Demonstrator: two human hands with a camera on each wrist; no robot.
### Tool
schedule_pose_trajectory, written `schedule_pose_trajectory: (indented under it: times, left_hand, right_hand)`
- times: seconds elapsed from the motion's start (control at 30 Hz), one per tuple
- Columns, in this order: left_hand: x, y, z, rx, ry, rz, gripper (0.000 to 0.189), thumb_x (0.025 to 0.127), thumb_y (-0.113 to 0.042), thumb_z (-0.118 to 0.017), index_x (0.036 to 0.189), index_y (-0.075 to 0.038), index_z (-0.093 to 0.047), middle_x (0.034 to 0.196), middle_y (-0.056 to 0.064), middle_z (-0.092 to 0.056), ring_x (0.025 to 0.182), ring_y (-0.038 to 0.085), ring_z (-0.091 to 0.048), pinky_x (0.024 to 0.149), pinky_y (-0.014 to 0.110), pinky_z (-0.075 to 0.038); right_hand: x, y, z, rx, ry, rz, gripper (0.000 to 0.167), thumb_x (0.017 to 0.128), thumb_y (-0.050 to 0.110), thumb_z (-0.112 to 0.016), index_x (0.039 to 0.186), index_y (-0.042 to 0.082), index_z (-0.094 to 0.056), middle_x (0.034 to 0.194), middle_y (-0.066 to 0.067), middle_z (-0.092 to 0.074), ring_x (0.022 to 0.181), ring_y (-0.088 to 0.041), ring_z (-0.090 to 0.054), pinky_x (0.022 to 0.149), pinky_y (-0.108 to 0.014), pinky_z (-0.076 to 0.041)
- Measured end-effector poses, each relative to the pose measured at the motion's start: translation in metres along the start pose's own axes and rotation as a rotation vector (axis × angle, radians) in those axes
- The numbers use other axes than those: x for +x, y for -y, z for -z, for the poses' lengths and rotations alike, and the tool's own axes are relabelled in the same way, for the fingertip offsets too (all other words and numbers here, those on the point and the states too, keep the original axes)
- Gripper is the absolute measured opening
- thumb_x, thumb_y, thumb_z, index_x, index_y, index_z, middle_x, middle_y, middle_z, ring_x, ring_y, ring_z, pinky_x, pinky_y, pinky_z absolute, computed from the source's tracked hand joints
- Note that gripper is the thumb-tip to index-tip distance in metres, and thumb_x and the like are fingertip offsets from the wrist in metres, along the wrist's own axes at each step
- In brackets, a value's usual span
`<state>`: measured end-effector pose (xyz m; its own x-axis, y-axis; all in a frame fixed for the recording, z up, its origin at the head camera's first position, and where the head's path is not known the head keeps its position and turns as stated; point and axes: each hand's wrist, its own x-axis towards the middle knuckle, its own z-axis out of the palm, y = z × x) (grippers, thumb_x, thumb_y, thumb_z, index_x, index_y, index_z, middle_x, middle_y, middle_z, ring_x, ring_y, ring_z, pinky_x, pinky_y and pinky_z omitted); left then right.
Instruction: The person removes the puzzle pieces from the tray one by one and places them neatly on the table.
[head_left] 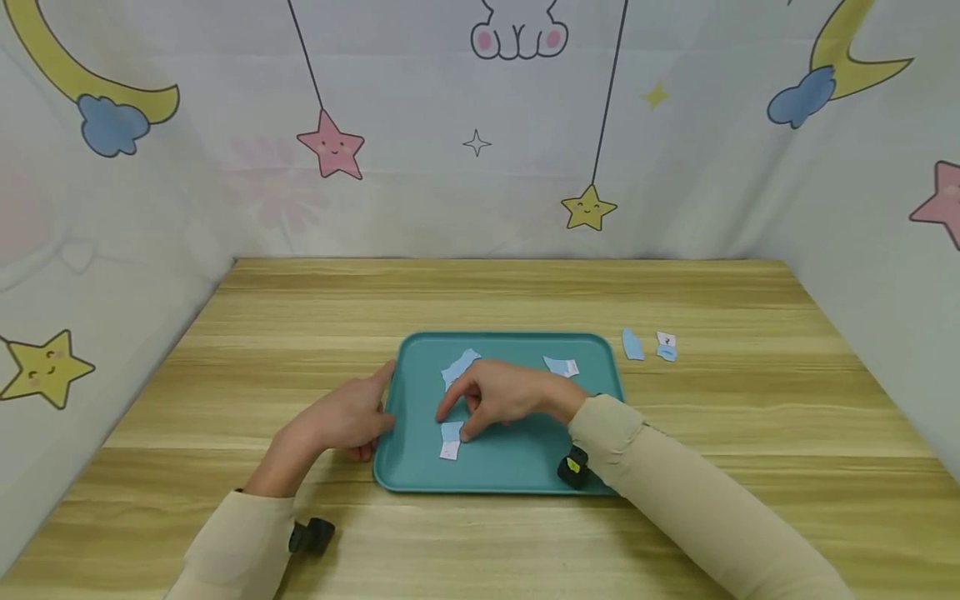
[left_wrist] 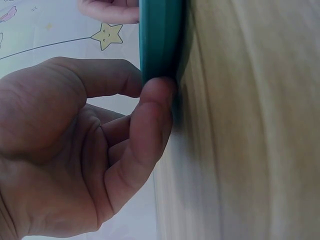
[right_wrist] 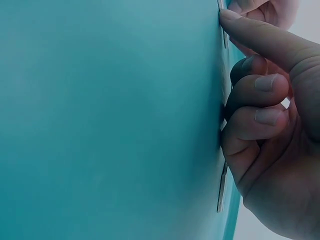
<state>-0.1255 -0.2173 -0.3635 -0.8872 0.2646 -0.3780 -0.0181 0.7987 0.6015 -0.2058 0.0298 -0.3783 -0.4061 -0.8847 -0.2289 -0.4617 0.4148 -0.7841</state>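
Observation:
A small blue-and-white paper piece [head_left: 450,439] lies flat in the teal tray [head_left: 525,479]. My right hand [head_left: 504,392] is over the tray, its thumb touching that piece's right edge and its index fingertip by the upper left corner. The right wrist view shows the thumb [right_wrist: 270,40] straight and the other visible fingers bent. My left hand [head_left: 341,417] grips the tray's left rim; in the left wrist view, thumb and fingers meet at the teal edge [left_wrist: 159,45]. Two more torn pieces, one blue [head_left: 459,367] and one blue-and-white [head_left: 561,367], lie farther back in the tray.
On the wooden table [head_left: 750,417], right of the tray, lie a blue scrap [head_left: 632,344] and a blue-and-white scrap [head_left: 667,346]. A patterned cloth [head_left: 420,200] stands at the back and sides. Each wrist carries a small black camera [head_left: 311,536].

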Motion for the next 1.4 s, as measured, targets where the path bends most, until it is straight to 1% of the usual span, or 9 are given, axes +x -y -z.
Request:
schedule_pose_trajectory:
  times: [0.17, 0.47, 0.77, 1.03, 1.3, 1.4]
  left_hand:
    - [0.0004, 0.0002, -0.0001, 0.002, -0.004, 0.003, 0.088, 0.098, -0.003, -0.055, 0.168, 0.004, -0.002, 0.062, 0.009, -0.065, 0.047, 0.017, -0.063, 0.047, 0.033, -0.057]
    - [0.0002, -0.0001, -0.0004, -0.003, -0.007, 0.006, 0.088, 0.097, -0.002, -0.055, 0.168, 0.004, -0.003, 0.063, 0.010, -0.065, 0.047, 0.017, -0.063, 0.047, 0.033, -0.057]
    - [0.0006, -0.0004, -0.0013, -0.005, -0.007, 0.003, 0.088, 0.096, -0.002, -0.054, 0.168, 0.004, -0.003, 0.061, 0.009, -0.065, 0.046, 0.016, -0.062, 0.047, 0.033, -0.057]
    - [-0.0002, -0.0004, -0.0020, 0.001, -0.014, -0.003, 0.088, 0.096, -0.002, -0.055, 0.168, 0.005, -0.003, 0.061, 0.009, -0.064, 0.046, 0.016, -0.062, 0.047, 0.033, -0.057]
    - [-0.0002, 0.0010, -0.0031, 0.011, -0.021, -0.003, 0.088, 0.096, -0.002, -0.055, 0.167, 0.006, -0.005, 0.060, 0.009, -0.064, 0.045, 0.016, -0.062, 0.046, 0.033, -0.057]
    - [-0.0001, 0.0012, -0.0029, 0.014, -0.021, -0.005, 0.087, 0.096, -0.002, -0.055, 0.167, 0.006, -0.005, 0.060, 0.009, -0.064, 0.045, 0.016, -0.062, 0.046, 0.033, -0.057]
  right_hand:
    - [0.0004, -0.0006, -0.0008, -0.024, -0.012, 0.005, 0.026, 0.089, 0.009, -0.083, 0.115, 0.014, -0.082, 0.059, 0.006, -0.054, 0.055, -0.007, -0.048, 0.057, -0.019, -0.040]
    - [-0.0002, -0.0001, -0.0020, -0.052, -0.022, 0.021, 0.019, 0.089, 0.008, -0.083, 0.107, 0.014, -0.082, 0.061, 0.006, -0.055, 0.057, -0.006, -0.049, 0.058, -0.018, -0.041]
    - [-0.0004, -0.0012, -0.0024, -0.066, -0.024, 0.012, 0.018, 0.090, 0.011, -0.084, 0.107, 0.014, -0.082, 0.063, 0.006, -0.056, 0.058, -0.005, -0.051, 0.060, -0.018, -0.042]
    - [-0.0014, -0.0036, -0.0028, -0.086, -0.035, 0.031, 0.016, 0.089, 0.013, -0.084, 0.105, 0.016, -0.082, 0.063, 0.006, -0.057, 0.059, -0.005, -0.051, 0.061, -0.019, -0.043]
    - [-0.0022, -0.0041, -0.0052, -0.084, -0.057, 0.026, 0.014, 0.088, 0.014, -0.085, 0.102, 0.017, -0.082, 0.063, 0.006, -0.056, 0.058, -0.006, -0.050, 0.061, -0.020, -0.042]
    - [-0.0032, -0.0038, -0.0038, -0.070, -0.045, 0.024, 0.016, 0.088, 0.012, -0.085, 0.104, 0.016, -0.082, 0.063, 0.006, -0.055, 0.057, -0.006, -0.050, 0.060, -0.019, -0.042]
